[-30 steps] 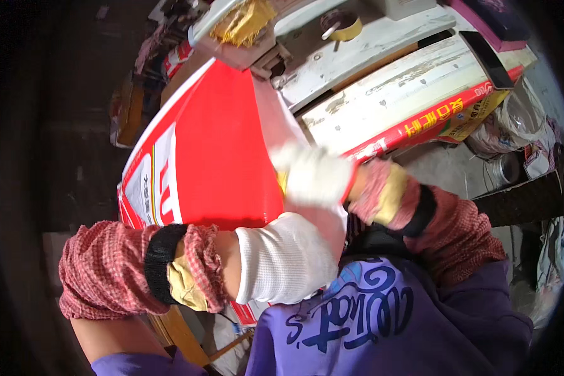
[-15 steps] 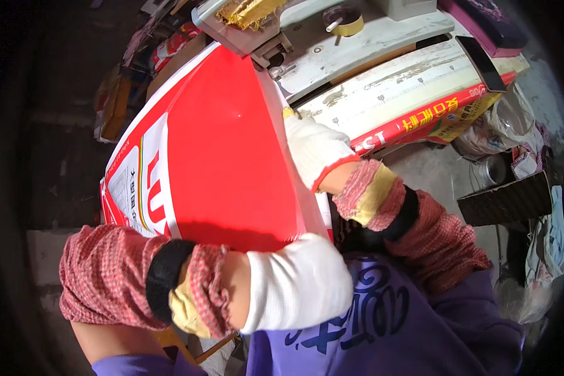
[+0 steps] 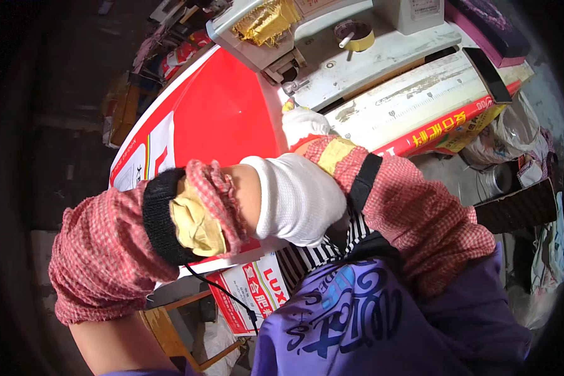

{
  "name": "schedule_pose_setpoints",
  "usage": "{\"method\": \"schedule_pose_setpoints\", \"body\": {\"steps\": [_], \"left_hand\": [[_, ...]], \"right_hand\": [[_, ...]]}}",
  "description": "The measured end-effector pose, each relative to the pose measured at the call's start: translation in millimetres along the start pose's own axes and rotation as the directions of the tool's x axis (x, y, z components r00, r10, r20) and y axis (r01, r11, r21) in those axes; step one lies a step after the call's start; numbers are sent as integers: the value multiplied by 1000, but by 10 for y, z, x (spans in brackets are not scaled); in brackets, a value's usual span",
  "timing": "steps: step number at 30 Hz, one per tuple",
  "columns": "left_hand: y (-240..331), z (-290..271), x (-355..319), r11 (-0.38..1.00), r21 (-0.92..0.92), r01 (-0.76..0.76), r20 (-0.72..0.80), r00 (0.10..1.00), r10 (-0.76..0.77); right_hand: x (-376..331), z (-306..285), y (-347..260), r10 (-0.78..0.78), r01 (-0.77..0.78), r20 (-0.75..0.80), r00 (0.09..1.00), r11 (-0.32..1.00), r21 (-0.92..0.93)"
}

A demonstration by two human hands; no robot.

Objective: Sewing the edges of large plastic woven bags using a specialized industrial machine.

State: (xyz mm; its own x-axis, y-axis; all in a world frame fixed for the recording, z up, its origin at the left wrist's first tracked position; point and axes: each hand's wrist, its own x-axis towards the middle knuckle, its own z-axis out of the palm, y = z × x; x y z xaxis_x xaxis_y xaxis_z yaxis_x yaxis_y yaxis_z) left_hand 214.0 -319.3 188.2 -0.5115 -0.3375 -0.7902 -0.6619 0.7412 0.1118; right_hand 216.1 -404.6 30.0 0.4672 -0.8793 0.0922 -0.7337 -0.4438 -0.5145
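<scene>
A large red and white printed sack (image 3: 222,113) stretches from my body to the presser foot of a sewing machine (image 3: 288,67). My right hand (image 3: 307,127), in a white glove with yellow at a fingertip, is closed on the sack's right edge just before the presser foot. Closer to my body, my left hand (image 3: 301,199), also in a white glove, is curled at the sack's near right edge. Its fingers bend down and are mostly hidden behind the glove's back. Red checked sleeves with black bands cover both forearms.
On the machine bed lies a tape roll (image 3: 355,36) with a white stick. A dark phone (image 3: 487,75) rests near the bed's right end, beside a purple box (image 3: 492,31). Another printed sack (image 3: 247,294) hangs below, near a wooden stool (image 3: 169,332). A carton (image 3: 514,203) stands at right.
My left hand has moved forward, away from my body, and the sack's near part has shifted with it toward the machine. My right hand has moved slightly forward. The lower sack and stool now show.
</scene>
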Motion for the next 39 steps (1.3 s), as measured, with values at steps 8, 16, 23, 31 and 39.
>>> {"method": "schedule_pose_setpoints", "body": {"steps": [8,16,23,31,39], "left_hand": [[210,59,-239,979,92,180,329,923,-201],[473,284,281,890,-118,-440,69,891,449],[529,137,222,874,-91,-478,-77,878,472],[560,332,-17,912,-126,-390,211,888,408],[552,293,46,887,-129,-443,3,894,447]], "right_hand": [[-182,-24,-122,77,-69,21,997,966,-251],[-248,35,-12,4,-10,-60,998,996,-94],[-492,58,54,160,-148,-183,970,986,77],[-513,201,-138,88,-135,-240,967,973,-186],[-42,101,-198,40,-43,-22,999,986,-161]]}}
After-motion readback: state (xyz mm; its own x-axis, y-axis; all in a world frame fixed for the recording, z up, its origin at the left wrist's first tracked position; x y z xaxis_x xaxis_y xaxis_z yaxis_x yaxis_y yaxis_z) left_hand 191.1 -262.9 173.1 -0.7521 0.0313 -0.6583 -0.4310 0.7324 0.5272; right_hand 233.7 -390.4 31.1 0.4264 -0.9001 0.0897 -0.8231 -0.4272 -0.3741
